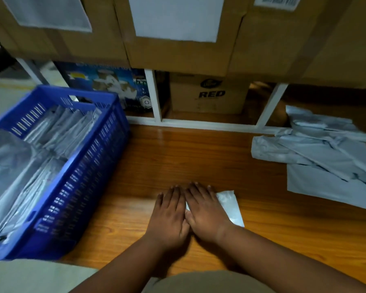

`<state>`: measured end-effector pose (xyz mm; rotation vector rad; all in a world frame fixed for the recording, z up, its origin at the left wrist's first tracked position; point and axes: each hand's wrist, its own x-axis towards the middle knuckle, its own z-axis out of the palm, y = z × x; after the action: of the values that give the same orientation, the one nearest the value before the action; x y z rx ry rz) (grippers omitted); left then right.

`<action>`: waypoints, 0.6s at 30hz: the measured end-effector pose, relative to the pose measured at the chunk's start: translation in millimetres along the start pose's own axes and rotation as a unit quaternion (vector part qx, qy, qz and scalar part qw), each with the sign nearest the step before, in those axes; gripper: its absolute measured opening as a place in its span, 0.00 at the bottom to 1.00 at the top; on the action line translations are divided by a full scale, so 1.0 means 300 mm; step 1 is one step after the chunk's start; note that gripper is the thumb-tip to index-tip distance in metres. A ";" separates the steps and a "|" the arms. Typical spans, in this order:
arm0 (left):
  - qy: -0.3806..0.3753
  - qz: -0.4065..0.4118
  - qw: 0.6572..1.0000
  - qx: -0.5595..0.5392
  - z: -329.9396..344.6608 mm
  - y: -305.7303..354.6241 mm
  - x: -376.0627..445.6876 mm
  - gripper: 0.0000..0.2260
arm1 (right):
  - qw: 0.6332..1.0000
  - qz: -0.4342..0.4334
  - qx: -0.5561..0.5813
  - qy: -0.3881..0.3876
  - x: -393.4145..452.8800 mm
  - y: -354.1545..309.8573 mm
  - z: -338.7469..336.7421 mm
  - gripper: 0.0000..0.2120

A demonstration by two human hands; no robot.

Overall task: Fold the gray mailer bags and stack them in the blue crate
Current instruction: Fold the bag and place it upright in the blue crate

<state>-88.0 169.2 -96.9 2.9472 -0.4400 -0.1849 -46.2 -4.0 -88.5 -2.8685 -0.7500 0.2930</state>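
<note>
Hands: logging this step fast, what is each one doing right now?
Left hand: open, fingers straight, pressing flat on the folded mailer bag.
Right hand: open, fingers straight, pressing flat on the same bag.

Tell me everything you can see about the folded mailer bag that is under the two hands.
The folded mailer bag is a small, pale gray packet of thin, slightly glossy plastic, lying flat on the wooden floor. Only its right part shows, a narrow strip with one corner at the top and one at the bottom; a sliver also shows between the hands. The left hand and right hand lie side by side with straight fingers, pressing it flat. It is apart from the blue crate.
</note>
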 end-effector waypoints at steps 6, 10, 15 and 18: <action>0.027 0.000 0.999 0.019 -0.065 0.094 0.055 0.32 | 0.999 -0.010 -0.018 0.036 -0.073 0.089 -0.040 0.32; 0.012 -0.004 1.000 0.001 -0.006 0.146 0.088 0.32 | 1.000 -0.003 -0.014 0.027 -0.093 0.137 -0.011 0.34; 0.010 -0.017 1.000 0.011 0.025 0.156 0.099 0.33 | 1.000 -0.004 0.010 0.028 -0.102 0.153 0.018 0.34; 0.011 -0.015 1.000 0.012 0.022 0.158 0.102 0.33 | 1.000 -0.001 0.012 0.025 -0.094 0.156 0.030 0.34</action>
<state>-73.1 114.4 -98.4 2.9769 -0.3977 -0.1512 -50.5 -57.5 -102.5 -2.8421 -0.7350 0.2277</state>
